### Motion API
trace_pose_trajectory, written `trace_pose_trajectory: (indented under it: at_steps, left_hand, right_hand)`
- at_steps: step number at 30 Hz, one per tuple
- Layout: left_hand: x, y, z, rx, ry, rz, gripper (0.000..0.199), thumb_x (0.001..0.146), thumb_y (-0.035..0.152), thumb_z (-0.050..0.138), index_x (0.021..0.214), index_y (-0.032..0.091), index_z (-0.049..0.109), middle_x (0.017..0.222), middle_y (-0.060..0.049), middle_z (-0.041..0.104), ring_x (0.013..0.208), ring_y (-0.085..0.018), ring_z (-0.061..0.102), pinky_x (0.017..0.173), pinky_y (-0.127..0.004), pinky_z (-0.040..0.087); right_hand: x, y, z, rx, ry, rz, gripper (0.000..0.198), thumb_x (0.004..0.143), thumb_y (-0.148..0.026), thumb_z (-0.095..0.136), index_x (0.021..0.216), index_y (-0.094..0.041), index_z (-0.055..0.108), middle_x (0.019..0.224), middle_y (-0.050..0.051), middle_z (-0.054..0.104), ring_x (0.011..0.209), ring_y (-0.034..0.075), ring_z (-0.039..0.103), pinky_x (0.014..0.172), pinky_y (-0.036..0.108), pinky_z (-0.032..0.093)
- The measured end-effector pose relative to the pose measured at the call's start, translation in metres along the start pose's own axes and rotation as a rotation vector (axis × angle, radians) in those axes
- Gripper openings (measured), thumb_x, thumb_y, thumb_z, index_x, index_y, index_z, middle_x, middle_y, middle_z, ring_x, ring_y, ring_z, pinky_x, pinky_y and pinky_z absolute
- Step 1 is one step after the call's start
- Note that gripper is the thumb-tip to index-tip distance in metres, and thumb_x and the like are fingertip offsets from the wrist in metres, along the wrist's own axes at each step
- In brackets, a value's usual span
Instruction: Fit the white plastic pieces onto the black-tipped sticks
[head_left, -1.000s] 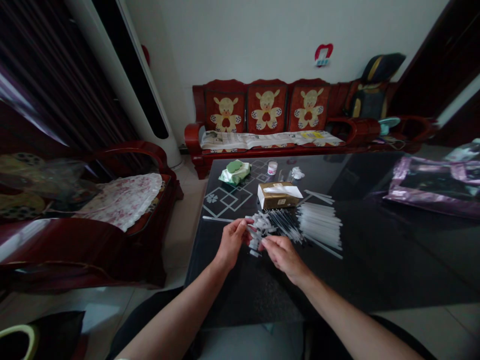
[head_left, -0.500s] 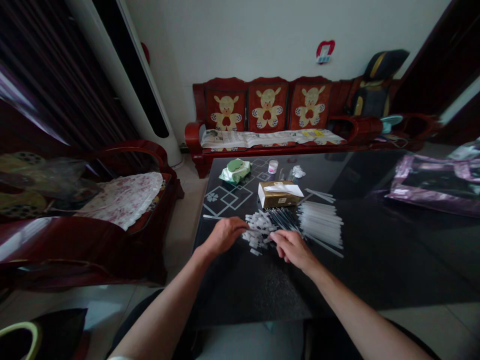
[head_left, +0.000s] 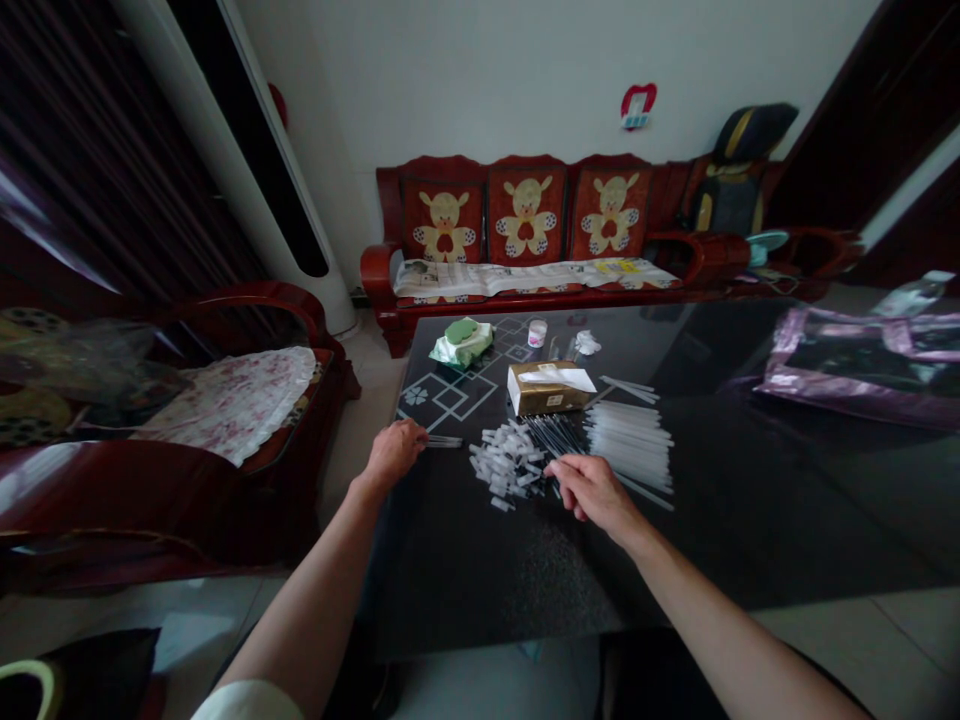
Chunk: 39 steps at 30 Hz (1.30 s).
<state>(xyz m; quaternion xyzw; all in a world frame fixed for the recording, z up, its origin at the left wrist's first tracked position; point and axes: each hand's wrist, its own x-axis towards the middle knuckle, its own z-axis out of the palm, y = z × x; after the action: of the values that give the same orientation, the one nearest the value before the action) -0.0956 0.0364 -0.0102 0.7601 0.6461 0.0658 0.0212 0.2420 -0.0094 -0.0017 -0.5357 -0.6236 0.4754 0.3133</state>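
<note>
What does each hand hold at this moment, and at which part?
The left hand pinches a thin clear tube by its near end, low over the table. The right hand rests on the dark rods; whether it holds one cannot be told.
</note>
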Motion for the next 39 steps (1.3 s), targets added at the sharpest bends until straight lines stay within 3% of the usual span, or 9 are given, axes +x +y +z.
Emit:
trace_pose_trajectory:
  at_steps: [7,13,23,29,32,35,39]
  left_hand:
    - [0.001,0.007,0.002,-0.065,0.048,-0.015,0.024,0.076,0.014,0.06,0.098,0.023,0.062,0.103,-0.005,0.061,0.102,-0.022,0.055,0.086,-0.031,0.042]
    - [0.004,0.01,0.007,-0.119,0.024,0.101,0.03,0.077,0.01,0.059,0.104,0.023,0.058,0.108,-0.005,0.061,0.107,-0.021,0.053,0.091,-0.032,0.039]
    - [0.006,0.009,0.01,-0.095,0.016,0.011,0.024,0.081,0.011,0.053,0.102,0.022,0.056,0.105,-0.005,0.061,0.104,-0.021,0.053,0.088,-0.032,0.04]
    - [0.006,0.01,0.006,-0.103,0.028,-0.007,0.026,0.081,0.012,0.053,0.105,0.022,0.057,0.107,-0.006,0.06,0.105,-0.023,0.054,0.089,-0.034,0.041]
    - [0.002,0.026,-0.002,-0.195,0.125,0.042,0.033,0.081,0.013,0.054,0.113,0.022,0.056,0.113,-0.008,0.059,0.109,-0.024,0.052,0.093,-0.035,0.04]
    - [-0.009,0.057,-0.008,-0.353,0.219,0.106,0.032,0.082,0.014,0.053,0.113,0.022,0.057,0.109,-0.007,0.061,0.105,-0.022,0.055,0.093,-0.034,0.041]
    - [-0.029,0.102,-0.006,-0.513,0.178,0.224,0.021,0.083,0.017,0.054,0.103,0.021,0.06,0.095,-0.005,0.063,0.084,-0.018,0.06,0.077,-0.028,0.045]
  right_hand:
    - [-0.001,-0.004,-0.001,0.008,-0.005,0.002,0.04,0.086,-0.047,0.044,0.087,-0.013,0.064,0.046,-0.004,0.052,0.031,0.006,0.042,0.032,0.016,0.031]
    - [0.0,-0.005,-0.002,0.013,-0.001,0.0,0.039,0.086,-0.046,0.044,0.089,-0.013,0.064,0.045,-0.005,0.052,0.031,0.007,0.043,0.032,0.016,0.031]
    - [0.0,-0.008,-0.002,-0.024,0.01,0.0,0.034,0.084,-0.044,0.046,0.078,-0.015,0.063,0.044,-0.005,0.051,0.031,0.007,0.043,0.033,0.017,0.031]
    - [0.009,0.008,-0.014,-0.215,0.12,-0.066,0.027,0.081,-0.036,0.049,0.082,-0.015,0.066,0.045,-0.003,0.053,0.034,0.009,0.044,0.038,0.02,0.034]
    - [0.013,0.012,-0.025,-0.338,0.174,-0.095,0.023,0.079,-0.03,0.049,0.08,-0.017,0.068,0.045,-0.002,0.055,0.038,0.011,0.048,0.043,0.022,0.036]
    - [0.013,0.012,-0.031,-0.462,0.199,-0.117,0.022,0.078,-0.027,0.05,0.078,-0.017,0.069,0.05,0.001,0.06,0.045,0.014,0.055,0.049,0.024,0.038]
    - [0.013,0.008,-0.02,-0.557,0.172,-0.179,0.021,0.08,-0.027,0.052,0.083,-0.018,0.071,0.068,0.004,0.07,0.06,0.017,0.063,0.059,0.026,0.042]
